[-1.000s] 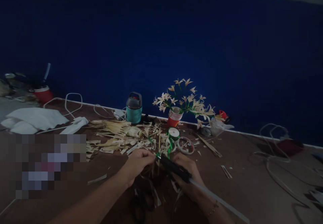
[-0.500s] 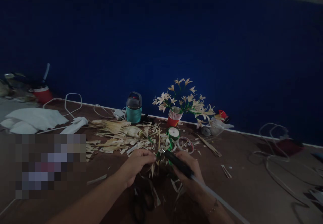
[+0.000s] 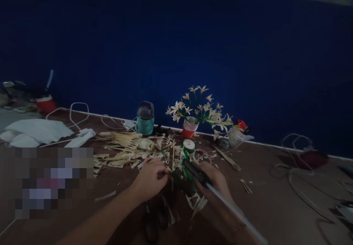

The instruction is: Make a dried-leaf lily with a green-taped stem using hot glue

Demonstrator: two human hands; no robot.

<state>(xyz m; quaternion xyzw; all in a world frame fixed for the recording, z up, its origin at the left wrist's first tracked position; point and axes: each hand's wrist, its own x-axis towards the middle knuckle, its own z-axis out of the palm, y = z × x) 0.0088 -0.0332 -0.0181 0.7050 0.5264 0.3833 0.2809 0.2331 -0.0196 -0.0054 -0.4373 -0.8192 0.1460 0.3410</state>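
My right hand [image 3: 213, 177] is wrapped round a black glue gun [image 3: 197, 172], with a long whitish glue stick [image 3: 237, 212] jutting from its back end. The nozzle points up and left. My left hand [image 3: 151, 175] is closed with its knuckles up, left of the nozzle and apart from it; what its fingertips pinch is too dark to make out. Just beyond the hands lie a roll of green tape [image 3: 189, 145] and a clear tape ring [image 3: 202, 156]. Black-handled scissors [image 3: 154, 223] lie in shadow below my left wrist.
Pale dried husks [image 3: 127, 142] and scraps spread beyond my left hand. Behind stand a red cup [image 3: 189, 129] of pale husk flowers [image 3: 205, 112] and a teal-and-grey canister [image 3: 145, 118]. White bags [image 3: 38, 131] lie left, a cable [image 3: 300, 171] right, a blue wall [image 3: 176, 46] behind.
My left hand has rolled so its knuckles face up, drawing its fingertips slightly back. The glue gun's nozzle has moved a little right, away from the left fingertips.
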